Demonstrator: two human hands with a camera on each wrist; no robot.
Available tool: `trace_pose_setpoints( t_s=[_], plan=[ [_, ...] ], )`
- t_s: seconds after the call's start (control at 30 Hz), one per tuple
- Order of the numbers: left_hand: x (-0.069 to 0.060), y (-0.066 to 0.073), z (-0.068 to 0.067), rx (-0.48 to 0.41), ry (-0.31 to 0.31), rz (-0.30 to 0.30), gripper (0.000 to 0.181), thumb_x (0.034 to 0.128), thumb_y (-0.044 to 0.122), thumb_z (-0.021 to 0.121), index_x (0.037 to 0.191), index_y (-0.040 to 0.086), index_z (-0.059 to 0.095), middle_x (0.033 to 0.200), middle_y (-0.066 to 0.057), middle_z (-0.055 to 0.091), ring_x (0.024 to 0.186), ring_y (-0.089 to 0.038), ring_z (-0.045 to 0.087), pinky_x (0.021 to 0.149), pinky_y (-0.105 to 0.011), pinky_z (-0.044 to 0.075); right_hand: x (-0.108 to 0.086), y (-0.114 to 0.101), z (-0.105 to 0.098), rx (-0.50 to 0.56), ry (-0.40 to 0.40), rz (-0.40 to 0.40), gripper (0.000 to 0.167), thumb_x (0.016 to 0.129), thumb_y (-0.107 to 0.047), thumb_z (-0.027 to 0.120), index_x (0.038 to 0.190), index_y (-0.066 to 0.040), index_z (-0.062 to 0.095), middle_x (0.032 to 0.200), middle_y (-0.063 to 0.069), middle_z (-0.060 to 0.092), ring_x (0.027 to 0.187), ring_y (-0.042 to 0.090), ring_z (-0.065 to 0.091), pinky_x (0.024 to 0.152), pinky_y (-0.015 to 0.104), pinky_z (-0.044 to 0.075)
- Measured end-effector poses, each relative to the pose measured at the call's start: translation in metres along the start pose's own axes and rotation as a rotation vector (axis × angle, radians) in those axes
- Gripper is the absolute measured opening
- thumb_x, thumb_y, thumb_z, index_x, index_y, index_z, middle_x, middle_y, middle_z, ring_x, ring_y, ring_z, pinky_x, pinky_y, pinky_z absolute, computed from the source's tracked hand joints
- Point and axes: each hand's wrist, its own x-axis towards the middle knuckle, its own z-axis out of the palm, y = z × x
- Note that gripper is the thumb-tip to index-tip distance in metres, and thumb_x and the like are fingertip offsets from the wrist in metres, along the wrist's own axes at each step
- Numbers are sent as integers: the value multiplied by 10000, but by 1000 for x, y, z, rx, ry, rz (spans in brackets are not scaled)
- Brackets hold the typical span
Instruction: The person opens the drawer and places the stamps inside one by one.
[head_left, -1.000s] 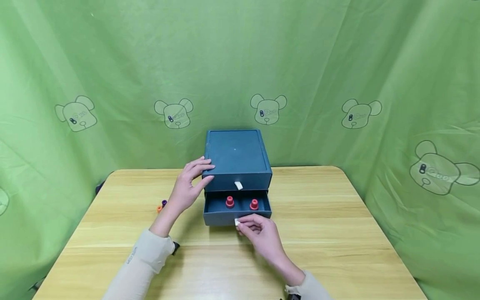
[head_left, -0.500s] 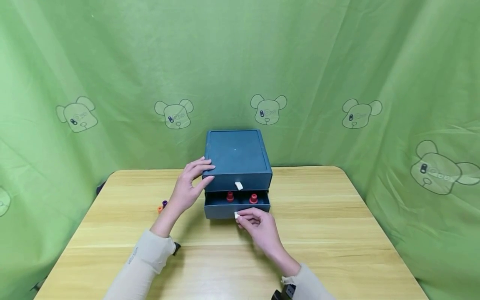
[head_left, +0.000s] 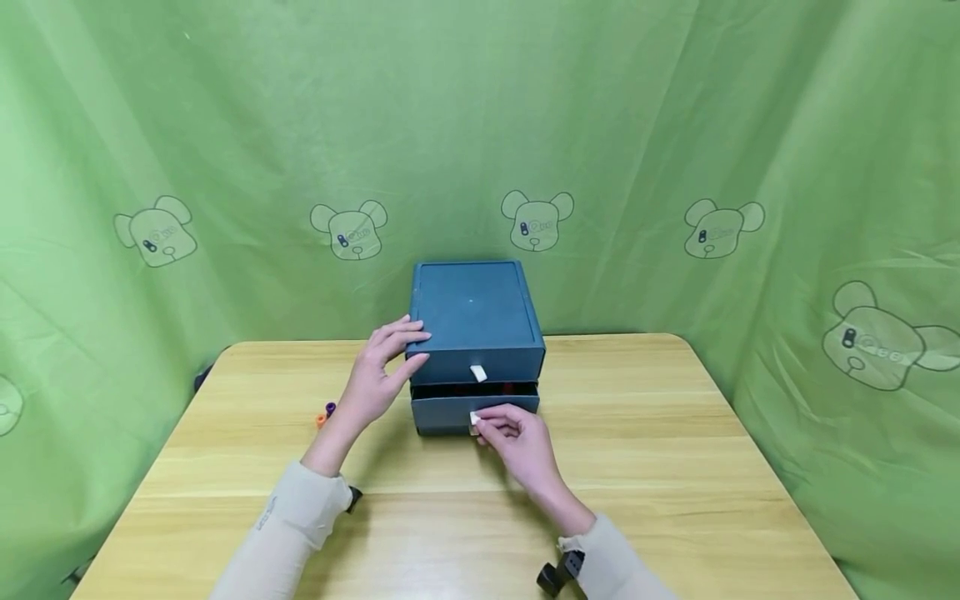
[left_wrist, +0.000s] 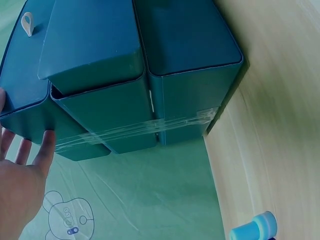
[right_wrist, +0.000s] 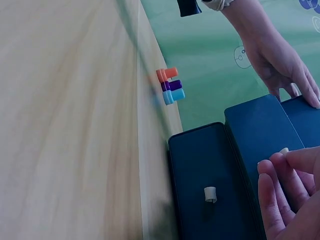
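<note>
A dark blue drawer cabinet stands at the back of the table, its middle drawer pulled out a little. Through the narrow gap above that drawer, a bit of a red peg shows; the rest inside is hidden. My right hand pinches the small white pull tab of this drawer between thumb and fingers. My left hand rests on the cabinet's left front corner, fingers extended over the top and thumb at the front edge. In the left wrist view, fingertips touch the cabinet's wall.
Left of the cabinet, orange, purple and light blue pegs stand together on the wooden table. Another white tab is on the lowest drawer. Clear tape runs along the cabinet's side. A green curtain hangs behind.
The middle drawer has slid inward, pushed by my right hand moving away from me. The two red pegs inside have gone mostly out of sight. My left hand has stayed in place.
</note>
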Motion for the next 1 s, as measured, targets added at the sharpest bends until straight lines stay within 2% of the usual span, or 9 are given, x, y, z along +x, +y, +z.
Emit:
trace_pose_setpoints(
  t_s=[0.3,0.5,0.57,0.67,0.87,1.0],
  plan=[
    [1,0,0,1,1,-2,275,980,172,724,1255,168,730,1451,-22,621,1480,-231,438,1152,-476,454,11,4,2,-21,28,-28,140,916,-35,764,1050,-66,790,924,146,787,828,386,752,732,424,635],
    [0,0,1,-5,3,-1,280,973,162,731,1254,164,731,1452,-30,621,1483,-242,435,1133,-469,474,15,4,3,-12,49,-18,157,910,-33,770,1067,-34,784,941,171,782,740,209,746,681,302,625],
    [-1,0,1,-3,4,-2,281,973,162,731,1254,166,731,1452,-31,620,1484,-246,435,1134,-474,472,16,5,4,-5,58,-16,168,908,-26,771,1075,-17,779,950,193,778,723,188,740,661,269,613],
    [0,1,1,-4,4,-3,278,975,168,730,1253,165,730,1456,-32,618,1484,-245,434,1134,-472,472,18,5,5,-2,69,-15,167,909,-16,766,1076,-10,777,951,195,776,741,239,747,658,284,616],
    [0,1,0,-15,-9,-13,273,984,173,719,1256,155,729,1457,-36,614,1490,-237,427,1130,-456,479,22,6,5,3,67,-15,142,913,2,754,1050,-24,783,923,162,779,807,416,745,692,409,634],
    [0,1,0,-17,-15,-24,273,988,173,714,1259,152,726,1460,-30,612,1493,-227,421,1137,-451,473,23,5,6,-1,63,-23,139,913,10,752,1046,-18,780,916,161,779,813,443,740,688,430,632]
  ],
)
